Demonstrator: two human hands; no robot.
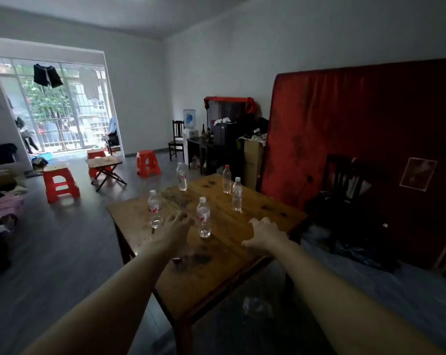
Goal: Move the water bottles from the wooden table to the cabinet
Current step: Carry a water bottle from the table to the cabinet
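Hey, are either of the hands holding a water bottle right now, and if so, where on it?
Nothing is held. The left hand and the right hand are both open above the wooden table, reaching toward the bottles without gripping any.

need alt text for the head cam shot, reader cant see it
Two bare hands, left hand and right hand, reach open over a wooden table toward five upright water bottles, none held yet. Red plastic stools stand on the dark floor behind.

The table [224, 254] is worn, stained wood with a dull sheen, the bottles [204, 218] on it clear glossy plastic.
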